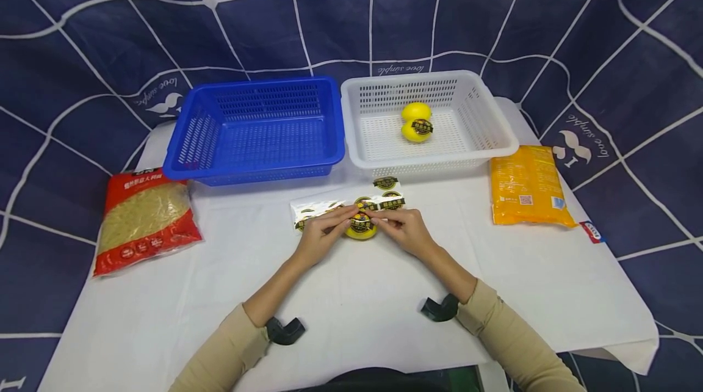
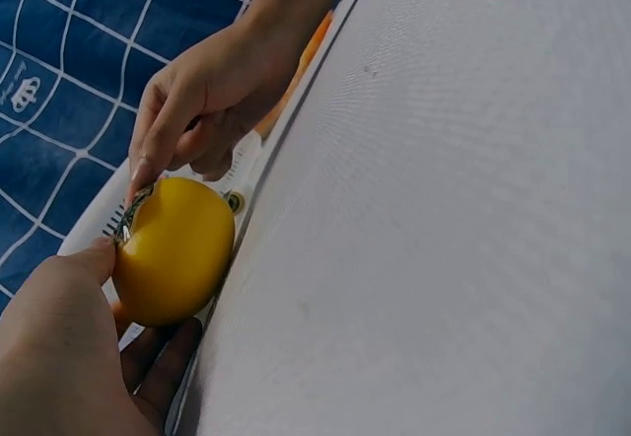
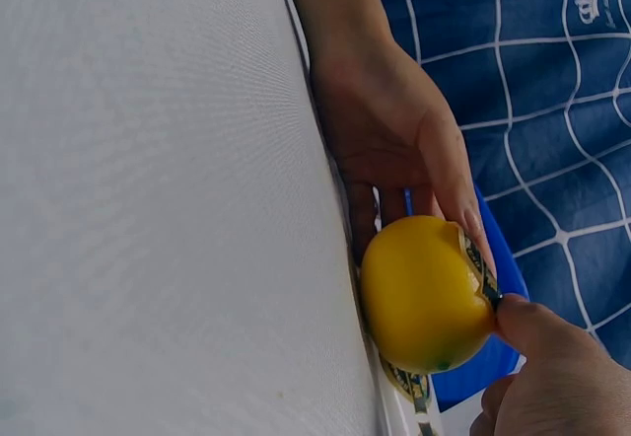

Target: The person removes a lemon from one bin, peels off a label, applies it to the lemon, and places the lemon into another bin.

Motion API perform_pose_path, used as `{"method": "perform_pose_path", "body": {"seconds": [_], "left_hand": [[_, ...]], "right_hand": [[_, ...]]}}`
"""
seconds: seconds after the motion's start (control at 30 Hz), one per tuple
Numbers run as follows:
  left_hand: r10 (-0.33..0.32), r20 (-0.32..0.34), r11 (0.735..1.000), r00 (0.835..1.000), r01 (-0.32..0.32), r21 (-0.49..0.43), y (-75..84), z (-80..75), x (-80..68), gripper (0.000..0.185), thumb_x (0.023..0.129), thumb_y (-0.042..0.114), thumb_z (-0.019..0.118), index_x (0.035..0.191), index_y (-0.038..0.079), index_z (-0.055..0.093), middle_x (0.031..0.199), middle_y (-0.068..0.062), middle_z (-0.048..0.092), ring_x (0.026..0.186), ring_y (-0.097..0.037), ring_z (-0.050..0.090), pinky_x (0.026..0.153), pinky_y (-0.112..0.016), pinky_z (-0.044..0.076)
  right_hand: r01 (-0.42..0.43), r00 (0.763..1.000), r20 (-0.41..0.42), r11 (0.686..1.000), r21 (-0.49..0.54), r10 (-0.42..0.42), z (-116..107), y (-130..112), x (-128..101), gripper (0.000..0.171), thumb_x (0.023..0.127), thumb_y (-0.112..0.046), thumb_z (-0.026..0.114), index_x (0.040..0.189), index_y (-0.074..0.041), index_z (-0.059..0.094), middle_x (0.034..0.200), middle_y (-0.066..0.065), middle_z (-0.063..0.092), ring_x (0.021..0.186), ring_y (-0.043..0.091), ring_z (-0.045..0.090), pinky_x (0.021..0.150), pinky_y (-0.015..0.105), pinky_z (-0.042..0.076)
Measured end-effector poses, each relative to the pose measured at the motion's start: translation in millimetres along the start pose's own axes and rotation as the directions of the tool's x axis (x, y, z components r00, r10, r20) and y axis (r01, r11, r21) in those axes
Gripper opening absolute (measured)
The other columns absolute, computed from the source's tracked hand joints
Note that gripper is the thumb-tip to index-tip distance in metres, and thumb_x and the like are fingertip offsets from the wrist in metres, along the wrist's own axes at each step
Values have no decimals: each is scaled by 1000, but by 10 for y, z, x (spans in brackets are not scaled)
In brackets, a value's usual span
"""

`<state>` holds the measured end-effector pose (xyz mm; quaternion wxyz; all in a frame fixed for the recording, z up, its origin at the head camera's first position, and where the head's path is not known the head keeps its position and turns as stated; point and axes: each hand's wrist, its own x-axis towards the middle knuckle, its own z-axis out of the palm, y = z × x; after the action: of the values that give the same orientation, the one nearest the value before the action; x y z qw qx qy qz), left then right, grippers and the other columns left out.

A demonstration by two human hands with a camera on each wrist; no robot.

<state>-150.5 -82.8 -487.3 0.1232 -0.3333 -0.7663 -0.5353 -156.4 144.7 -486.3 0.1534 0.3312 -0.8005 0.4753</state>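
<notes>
Navy cloth backdrop with white web lines, "love simple" printed on it, behind a white-covered counter (image 1: 351, 294). Both hands pinch a black-and-gold round sticker (image 1: 360, 220) on a yellow lemon (image 1: 360, 228) at counter centre: left hand (image 1: 321, 234) and right hand (image 1: 405, 230) have fingertips curled on it. Sticker sheet (image 1: 351, 204) lies just behind; text unreadable. Blue basket (image 1: 258, 129) stands beside white basket (image 1: 428, 120), which holds two lemons (image 1: 416, 121), one stickered. Red bag (image 1: 144, 218) left, orange bag (image 1: 527, 185) right, writing illegible.
</notes>
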Motion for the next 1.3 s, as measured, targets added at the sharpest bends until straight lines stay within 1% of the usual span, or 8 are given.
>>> {"method": "perform_pose_path", "body": {"seconds": [0.07,0.17,0.3,0.4,0.7,0.97,1.17,1.3], "left_hand": [[-1,1,1000,1000,1,-27,89,-22,26,27,83,-9,61,110,-7,63,115,-21,60,109,-41,54,97,-48,40],[-22,16,998,1000,23,-55,225,-56,59,26,83,-11,59,108,-10,62,114,-25,59,108,-44,53,97,-46,41],[-54,29,994,998,56,-89,288,-71,86,24,82,-12,59,106,-13,62,113,-27,58,108,-45,52,99,-43,40],[-68,29,991,997,71,-116,302,-76,98,23,82,-13,59,105,-14,62,112,-29,58,108,-46,52,98,-44,40],[-110,57,979,992,118,-165,281,-91,90,23,84,-11,58,107,-12,62,115,-27,58,111,-44,51,98,-43,41],[-147,45,972,988,153,-178,286,-86,85,24,83,-12,58,106,-11,63,114,-27,58,110,-42,52,98,-33,43],[-171,27,970,985,173,-171,286,-76,80,23,85,-9,58,107,-9,63,114,-23,60,111,-36,54,99,-31,42],[-158,17,964,987,158,-214,280,-67,87,20,85,-11,57,104,-13,62,112,-26,59,109,-39,54,95,-30,45]], "right_hand": [[-7,1000,4,1000,12,7,3,-10,3,22,78,0,71,100,-2,71,50,-7,49,44,4,34,38,14,27],[-12,1000,10,999,35,11,-7,-63,24,22,77,5,70,99,3,70,48,-2,50,43,6,33,38,15,25],[-20,1000,24,998,56,19,-74,-243,86,21,76,9,69,97,8,68,47,6,50,42,10,34,38,15,24],[-33,999,35,997,76,30,-114,-348,118,22,75,11,68,96,9,68,48,8,50,42,10,34,38,15,26],[-110,992,70,983,144,101,-113,-317,106,20,79,7,67,99,7,68,49,5,46,45,7,32,39,18,24],[-219,974,102,953,211,201,-116,-316,118,19,81,5,66,101,8,67,50,7,41,45,6,30,37,21,23],[-238,970,104,944,226,220,-113,-310,121,19,82,4,65,101,7,67,49,7,39,45,6,29,38,21,22],[-230,972,112,943,240,208,-116,-312,120,19,82,4,65,101,7,67,49,7,39,45,6,28,37,22,23]]}}
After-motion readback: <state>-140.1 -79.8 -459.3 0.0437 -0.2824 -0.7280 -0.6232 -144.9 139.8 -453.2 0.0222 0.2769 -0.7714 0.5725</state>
